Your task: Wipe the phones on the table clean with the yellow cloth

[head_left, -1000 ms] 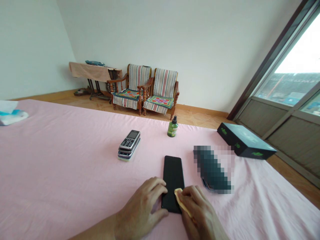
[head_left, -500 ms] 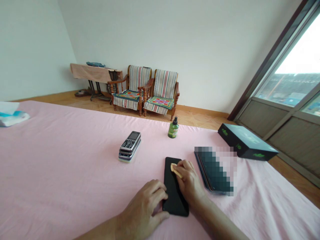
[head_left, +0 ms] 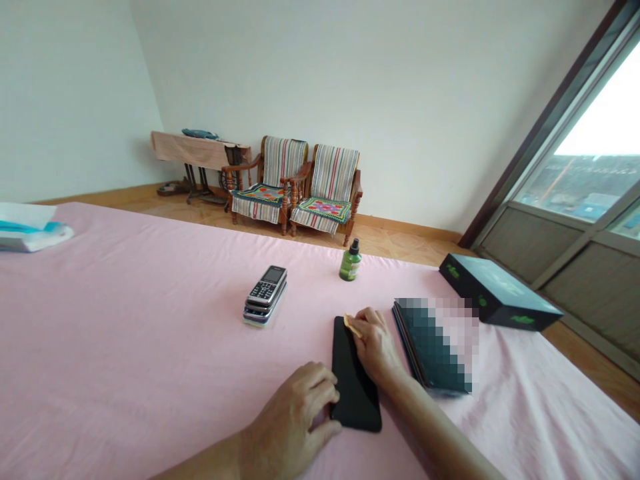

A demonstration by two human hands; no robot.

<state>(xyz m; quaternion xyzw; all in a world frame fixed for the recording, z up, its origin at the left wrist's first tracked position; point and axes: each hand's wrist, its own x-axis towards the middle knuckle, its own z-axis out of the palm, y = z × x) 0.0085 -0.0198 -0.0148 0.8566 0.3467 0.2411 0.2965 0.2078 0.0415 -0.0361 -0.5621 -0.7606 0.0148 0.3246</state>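
Bringing yellow cloth (head_left: 353,327) up black phone (head_left: 354,387), from lower half one second back to far end now! Pinching cloth in right hand (head_left: 375,348); touching phone's left edge with left hand (head_left: 301,408), spread between thumb and fingers. Keeping phone flat on pink sheet (head_left: 150,333).

Soft daylight enters from the blown-out right-hand window (head_left: 607,130), and pixelation partly obscures the dark stack (head_left: 423,343).

Green lettering (head_left: 523,320) on two sides of the black box (head_left: 495,310), and it's too blurred to read! The green bottle (head_left: 347,267) wears a label (head_left: 353,271), illegible too! Key markings (head_left: 263,291) on the keypad phone (head_left: 269,285)? Far too small to make out!
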